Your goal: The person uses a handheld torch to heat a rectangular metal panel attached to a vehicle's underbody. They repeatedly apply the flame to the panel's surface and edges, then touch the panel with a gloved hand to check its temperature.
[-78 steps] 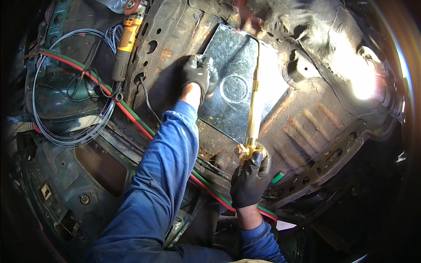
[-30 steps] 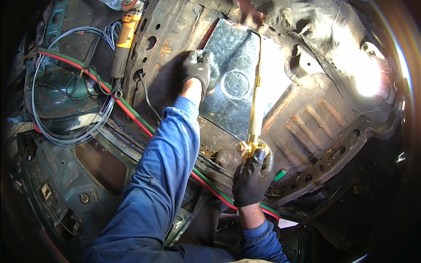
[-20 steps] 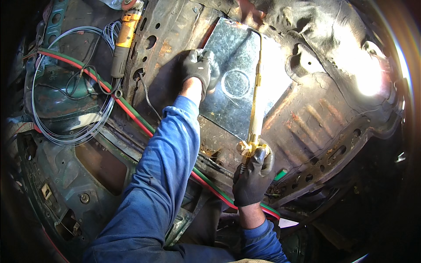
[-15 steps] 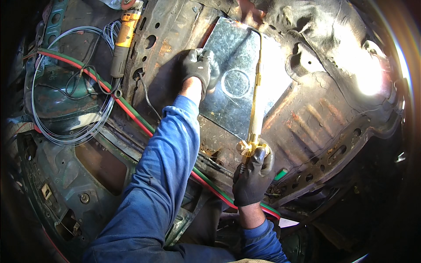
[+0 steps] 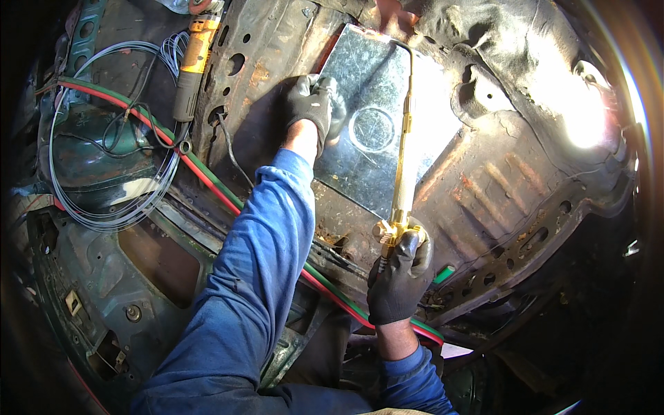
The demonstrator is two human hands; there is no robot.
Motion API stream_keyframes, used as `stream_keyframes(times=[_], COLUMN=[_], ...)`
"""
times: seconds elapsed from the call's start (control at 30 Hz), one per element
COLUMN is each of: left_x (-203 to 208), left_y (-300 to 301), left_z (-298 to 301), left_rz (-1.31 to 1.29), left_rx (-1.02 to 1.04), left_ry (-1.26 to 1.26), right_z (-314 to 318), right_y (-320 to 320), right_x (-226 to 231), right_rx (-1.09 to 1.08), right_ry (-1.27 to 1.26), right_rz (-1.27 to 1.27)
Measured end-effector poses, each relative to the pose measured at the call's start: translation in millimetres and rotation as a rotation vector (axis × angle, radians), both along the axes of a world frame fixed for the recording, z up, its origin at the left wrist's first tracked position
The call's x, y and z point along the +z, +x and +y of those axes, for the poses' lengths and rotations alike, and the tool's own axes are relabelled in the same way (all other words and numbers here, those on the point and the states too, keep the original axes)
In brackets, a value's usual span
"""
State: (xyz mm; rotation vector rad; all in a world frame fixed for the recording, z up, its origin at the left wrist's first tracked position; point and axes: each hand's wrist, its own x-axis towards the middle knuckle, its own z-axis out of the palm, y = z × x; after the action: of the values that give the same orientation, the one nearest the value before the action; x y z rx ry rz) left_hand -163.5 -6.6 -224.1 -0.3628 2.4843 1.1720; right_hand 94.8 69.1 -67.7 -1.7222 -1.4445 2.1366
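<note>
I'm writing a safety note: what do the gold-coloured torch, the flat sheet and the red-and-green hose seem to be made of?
Torch: probably brass, fairly polished, judging by its yellow metallic shine.
Flat sheet: metal, perhaps galvanised steel; grey, scratched and reflective.
Hose: rubber or soft plastic, smooth-looking; it bends gently, but which one stays open.

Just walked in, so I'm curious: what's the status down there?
Right hand gripping brass torch. Left hand at left edge of shiny metal sheet. Red and green hoses beneath left sleeve.
</note>
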Motion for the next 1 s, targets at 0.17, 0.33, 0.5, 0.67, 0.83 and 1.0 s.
stream_keyframes(times=[0.17, 0.33, 0.5, 0.67, 0.83, 1.0], left_x=[3.8, 1.4, 1.3, -0.7, 2.6, 6.4], left_y=[0.3, -0.4, 0.5, -0.8, 0.4, 0.0], left_z=[1.5, 0.4, 1.8, -0.2, 3.1, 3.5], left_rz=[-0.041, -0.023, -0.037, -0.026, -0.024, -0.036], left_rx=[0.01, 0.005, 0.032, 0.02, 0.021, 0.03], left_ry=[0.013, 0.004, 0.022, 0.001, -0.006, -0.005], right_z=[-0.8, 0.0, 0.5, 0.6, -0.7, 0.0], right_y=[3.3, -0.6, -0.7, -0.1, -0.3, 0.3], right_x=[-3.5, -0.5, 0.3, -0.7, -2.0, -1.8], right_rx=[0.008, -0.007, -0.007, 0.005, -0.01, 0.012], right_ry=[-0.03, -0.027, -0.004, 0.003, 0.024, 0.038], right_rz=[-0.036, 0.002, 0.023, 0.015, 0.046, 0.023])
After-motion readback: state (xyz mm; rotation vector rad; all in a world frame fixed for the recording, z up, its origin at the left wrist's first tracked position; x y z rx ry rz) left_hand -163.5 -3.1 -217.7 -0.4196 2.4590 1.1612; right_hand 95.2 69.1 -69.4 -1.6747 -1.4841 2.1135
